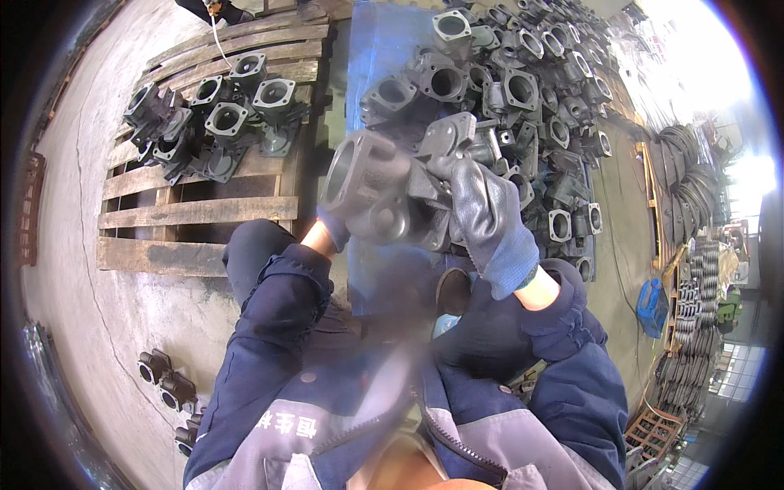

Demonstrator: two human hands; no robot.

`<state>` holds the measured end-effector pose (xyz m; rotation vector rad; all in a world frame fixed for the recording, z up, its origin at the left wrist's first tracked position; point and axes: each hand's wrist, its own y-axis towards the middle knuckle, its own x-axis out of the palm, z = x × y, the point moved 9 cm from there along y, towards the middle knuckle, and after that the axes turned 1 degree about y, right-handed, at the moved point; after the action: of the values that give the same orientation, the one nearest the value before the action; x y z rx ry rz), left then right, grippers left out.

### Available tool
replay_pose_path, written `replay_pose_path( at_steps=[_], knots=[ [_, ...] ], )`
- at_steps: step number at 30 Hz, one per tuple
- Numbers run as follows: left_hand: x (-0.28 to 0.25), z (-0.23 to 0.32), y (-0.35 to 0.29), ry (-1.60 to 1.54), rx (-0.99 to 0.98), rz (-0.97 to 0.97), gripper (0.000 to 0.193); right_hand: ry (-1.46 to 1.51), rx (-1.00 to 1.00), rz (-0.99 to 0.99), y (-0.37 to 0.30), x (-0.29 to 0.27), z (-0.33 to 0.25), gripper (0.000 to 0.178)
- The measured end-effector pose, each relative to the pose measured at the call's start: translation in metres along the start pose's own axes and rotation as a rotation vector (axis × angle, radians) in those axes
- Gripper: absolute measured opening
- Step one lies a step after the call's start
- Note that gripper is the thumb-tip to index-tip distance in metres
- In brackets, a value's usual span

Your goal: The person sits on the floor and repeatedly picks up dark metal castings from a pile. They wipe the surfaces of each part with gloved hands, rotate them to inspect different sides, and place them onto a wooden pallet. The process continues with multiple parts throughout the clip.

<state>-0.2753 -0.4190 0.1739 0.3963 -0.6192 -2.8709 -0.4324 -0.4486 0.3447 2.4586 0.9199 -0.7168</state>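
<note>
Up in front of me is a grey cast-metal valve body point(384, 192) with a wide round opening at its left end and a square flange at its upper right. My left hand point(334, 229), in a blue glove, supports it from below on the left; its fingers are hidden behind the casting. My right hand point(490, 216), in a blue glove with a dark coated palm, is closed at the casting's right end, thumb and fingers near the flange. Whether a small tool is also in that hand, I cannot tell.
Several similar castings point(227, 119) stand on a wooden pallet point(200, 208) at left. A large heap of them point(520, 88) lies on blue sheeting point(371, 69) ahead. More castings point(175, 390) sit on the floor at lower left. A blue container point(652, 308) is at right.
</note>
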Motion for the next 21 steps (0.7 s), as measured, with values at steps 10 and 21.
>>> replay_pose_path(
  at_steps=[10, 21],
  knots=[
    [0.010, 0.042, 0.013, 0.155, 0.275, -0.077, 0.065, -0.098, -0.083, 0.036, 0.009, -0.001, 0.003, 0.020],
    [0.028, -0.023, -0.013, -0.165, -0.611, -0.434, 0.055, -0.039, 0.186, -0.056, 0.008, -0.007, 0.035, 0.048]
  ],
)
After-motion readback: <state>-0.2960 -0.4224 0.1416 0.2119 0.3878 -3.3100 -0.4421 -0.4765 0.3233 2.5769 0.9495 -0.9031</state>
